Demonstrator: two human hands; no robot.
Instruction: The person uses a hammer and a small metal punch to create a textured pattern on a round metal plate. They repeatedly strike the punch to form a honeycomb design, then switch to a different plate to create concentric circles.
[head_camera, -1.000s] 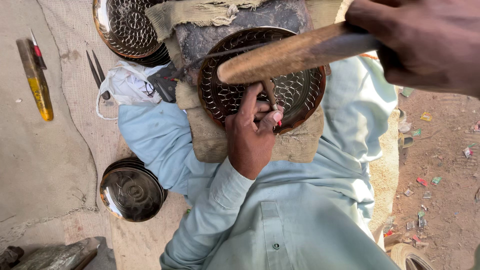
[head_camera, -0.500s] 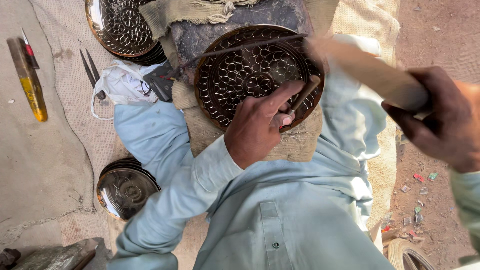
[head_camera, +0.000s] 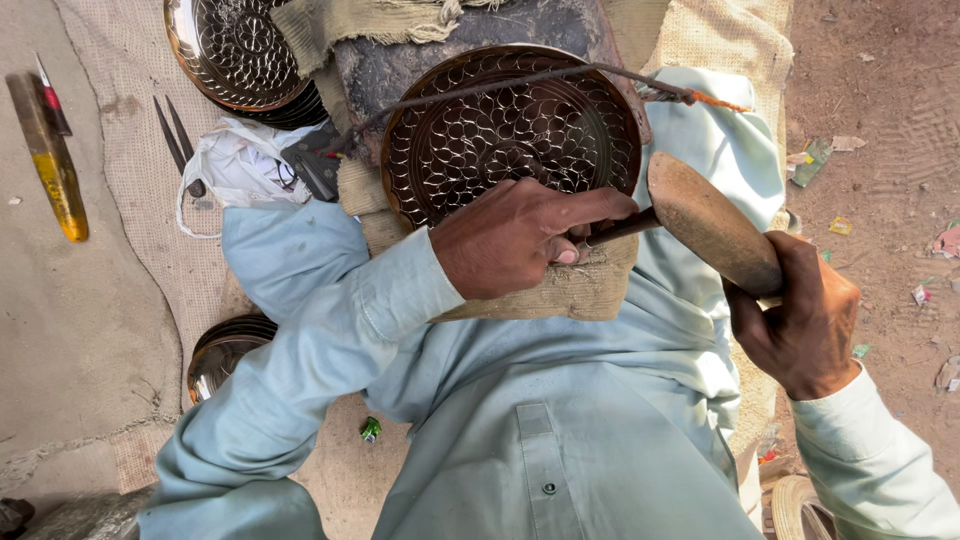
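Note:
A round brown metal plate (head_camera: 510, 130) with a chased petal pattern lies on a dark block, held down by a cord across its top. My left hand (head_camera: 520, 235) rests on the plate's near rim and grips a thin metal chisel (head_camera: 615, 230), its point hidden under the fingers. My right hand (head_camera: 800, 320) holds a thick wooden mallet (head_camera: 710, 220) by its lower end; the mallet's head meets the chisel's outer end, just right of the plate.
A stack of similar patterned plates (head_camera: 235, 55) sits at the top left, and another stack (head_camera: 225, 350) lies by my left elbow. Scissors (head_camera: 175, 140), a white cloth bag (head_camera: 240, 165) and a yellow-tipped tool (head_camera: 50, 155) lie on the ground at left. Burlap covers the block.
The mallet has come down from its raised position to the chisel's end. My left hand turned flatter on the plate's rim.

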